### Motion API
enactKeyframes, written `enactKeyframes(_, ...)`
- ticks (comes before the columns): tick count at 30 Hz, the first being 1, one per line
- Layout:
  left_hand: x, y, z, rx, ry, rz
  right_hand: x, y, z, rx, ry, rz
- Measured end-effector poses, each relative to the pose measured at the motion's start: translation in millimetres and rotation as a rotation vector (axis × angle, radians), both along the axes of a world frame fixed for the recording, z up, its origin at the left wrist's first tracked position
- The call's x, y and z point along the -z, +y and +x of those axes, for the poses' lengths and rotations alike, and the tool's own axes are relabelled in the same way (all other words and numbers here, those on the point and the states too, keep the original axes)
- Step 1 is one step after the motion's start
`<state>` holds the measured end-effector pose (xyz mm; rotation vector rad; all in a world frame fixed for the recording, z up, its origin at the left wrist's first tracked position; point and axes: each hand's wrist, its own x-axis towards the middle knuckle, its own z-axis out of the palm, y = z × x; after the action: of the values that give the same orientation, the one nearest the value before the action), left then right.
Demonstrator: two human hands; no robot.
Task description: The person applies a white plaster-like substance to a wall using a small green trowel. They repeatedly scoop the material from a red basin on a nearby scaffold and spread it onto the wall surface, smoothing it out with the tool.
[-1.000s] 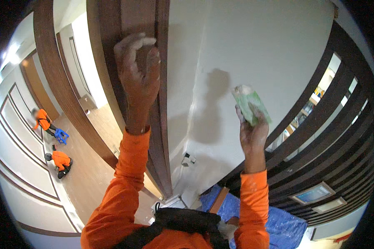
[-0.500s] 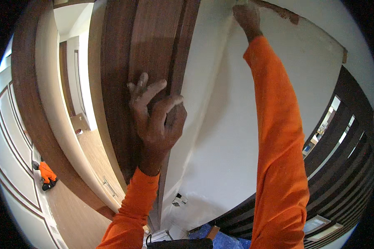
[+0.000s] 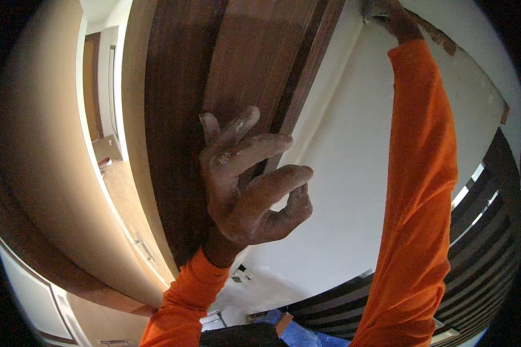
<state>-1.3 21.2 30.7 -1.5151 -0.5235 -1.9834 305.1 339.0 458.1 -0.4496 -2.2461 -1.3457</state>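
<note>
My left hand (image 3: 252, 179) is raised in front of the dark brown wood panel (image 3: 249, 63). Its dusty fingers are spread and bent, with the index fingertip close to the thumb. Nothing shows between them. High on the right, my right hand (image 3: 399, 20) reaches to the top of the white wall (image 3: 335, 173), by the corner where a pale vertical strip (image 3: 321, 118) runs down. Its fingers are closed and partly cut off by the picture's edge. A greyish patch shows at the fingertips, but whether it is a tool or dust I cannot make out.
A rough brown strip (image 3: 440, 37) edges the wall's top. Dark slats (image 3: 474, 260) stand at the right, and blue sheeting (image 3: 307, 332) lies below. A small socket-like fitting (image 3: 241, 274) sits low on the wall. To the left, a lit opening shows a wooden floor (image 3: 124, 196).
The view has shifted, so the panel and wall appear farther right. My left hand looks larger and nearer. My right hand stays up at the wall's top. The distant person in orange has left the view.
</note>
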Motion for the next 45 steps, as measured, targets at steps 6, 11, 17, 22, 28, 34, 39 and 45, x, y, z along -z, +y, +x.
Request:
enactKeyframes(6, 3, 6, -6, -0.007, 0.045, 0.022, 67, -30, 31, -0.056, 0.242, 0.093)
enactKeyframes(11, 4, 3, -13, -0.04, 0.026, 0.026, 85, -53, 53, -0.039, 0.304, 0.046)
enactKeyframes(17, 9, 4, -13, -0.059, -0.006, 0.067, 59, -35, 22, -0.471, 0.565, -0.634)
enactKeyframes(22, 16, 2, -13, 0.048, -0.018, 0.063, 41, -16, -2, -0.561, 0.557, -0.587)
enactKeyframes(28, 13, -8, -22, 0.05, 0.014, 0.005, 37, -78, 11, -0.309, 0.262, -0.801)
enactKeyframes(34, 15, -4, -17, 0.172, -0.027, 0.008, 13, -22, 61, -0.038, 0.255, 0.052)
enactKeyframes(39, 19, -3, -17, 0.161, -0.033, -0.002, -50, 7, 56, 0.261, 0.026, 0.282)
enactKeyframes(45, 24, -8, -17, 0.26, -0.059, 0.007, -65, 40, 17, -0.097, 0.156, -0.99)
